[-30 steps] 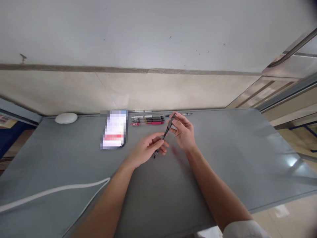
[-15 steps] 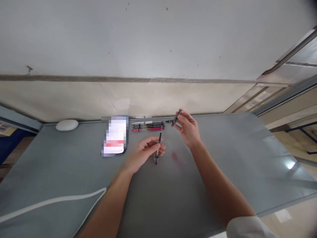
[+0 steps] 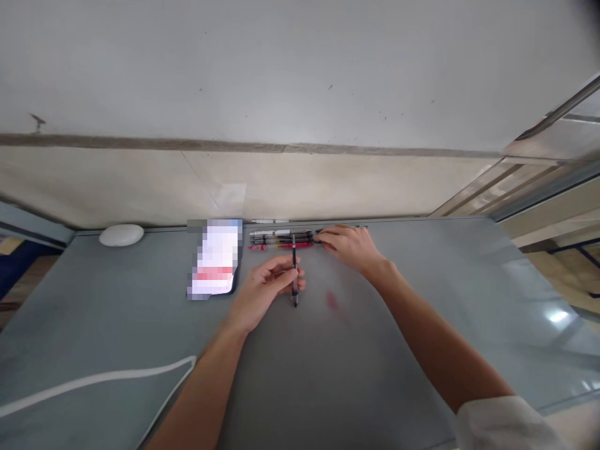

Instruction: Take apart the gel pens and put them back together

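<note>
Between the thumb and fingers of my left hand (image 3: 269,284) is a black pen (image 3: 295,275), held nearly upright in view, above the grey table (image 3: 300,369). My right hand (image 3: 349,245) is palm down at the table's back edge, fingers bent together near the right ends of the pens. What its fingertips hold is too small to make out. A dark thin item (image 3: 360,227) shows just behind that hand. Several pens lie side by side left of it, among them a white one (image 3: 272,233) and a red one (image 3: 285,246).
A phone (image 3: 216,259) with a lit, blurred screen lies left of the pens. Farther left is a white rounded object (image 3: 121,235). A white cable (image 3: 103,377) crosses the front left. The wall (image 3: 328,184) rises behind the table.
My right hand has come down to the table by the pens and turned palm down; the dark piece it held up is now mostly hidden. The pen in my left hand is more upright.
</note>
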A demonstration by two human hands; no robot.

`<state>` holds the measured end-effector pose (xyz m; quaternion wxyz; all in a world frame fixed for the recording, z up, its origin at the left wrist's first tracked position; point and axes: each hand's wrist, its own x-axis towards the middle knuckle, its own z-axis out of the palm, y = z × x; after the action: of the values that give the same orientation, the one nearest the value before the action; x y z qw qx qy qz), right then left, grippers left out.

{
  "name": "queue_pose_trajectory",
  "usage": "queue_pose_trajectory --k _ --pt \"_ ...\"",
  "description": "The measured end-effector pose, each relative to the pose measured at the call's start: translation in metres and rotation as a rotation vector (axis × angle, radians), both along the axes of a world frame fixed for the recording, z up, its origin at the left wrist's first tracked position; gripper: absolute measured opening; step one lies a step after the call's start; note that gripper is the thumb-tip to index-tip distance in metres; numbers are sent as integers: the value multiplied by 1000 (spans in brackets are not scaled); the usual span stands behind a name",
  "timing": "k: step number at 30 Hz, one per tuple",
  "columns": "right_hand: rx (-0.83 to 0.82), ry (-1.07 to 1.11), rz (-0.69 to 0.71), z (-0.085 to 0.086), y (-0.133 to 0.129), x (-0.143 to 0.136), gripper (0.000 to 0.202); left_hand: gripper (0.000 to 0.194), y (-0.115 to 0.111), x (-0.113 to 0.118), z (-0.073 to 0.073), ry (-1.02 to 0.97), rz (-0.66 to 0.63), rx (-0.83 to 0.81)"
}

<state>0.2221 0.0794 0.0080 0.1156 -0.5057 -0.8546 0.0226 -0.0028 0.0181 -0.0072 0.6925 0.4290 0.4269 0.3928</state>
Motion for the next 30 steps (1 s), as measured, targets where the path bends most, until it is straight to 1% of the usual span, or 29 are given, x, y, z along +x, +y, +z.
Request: queue_pose_trajectory --k 3,11,17,21,24,26,28,30 --pt "9 -87 20 0 0 -1 33 28 0 0 -1 1 -3 4" --pt "3 -199 13 0 -2 -2 36 26 1 0 -4 19 -20 16" --pt "14 -202 -5 0 -3 -1 35 26 1 0 -5 36 -12 32" --pt "50 -151 13 3 -4 0 35 27 1 0 -6 51 -14 32" --pt "58 -45 6 5 -6 1 34 27 1 0 -7 52 -10 35" --pt "37 91 -19 7 -9 2 31 26 1 0 -7 52 -7 44" --pt "-9 317 -38 7 -14 2 25 26 1 1 -6 69 -3 59" --pt "-100 630 -25 6 -20 0 21 27 0 2 -4 117 -3 81"
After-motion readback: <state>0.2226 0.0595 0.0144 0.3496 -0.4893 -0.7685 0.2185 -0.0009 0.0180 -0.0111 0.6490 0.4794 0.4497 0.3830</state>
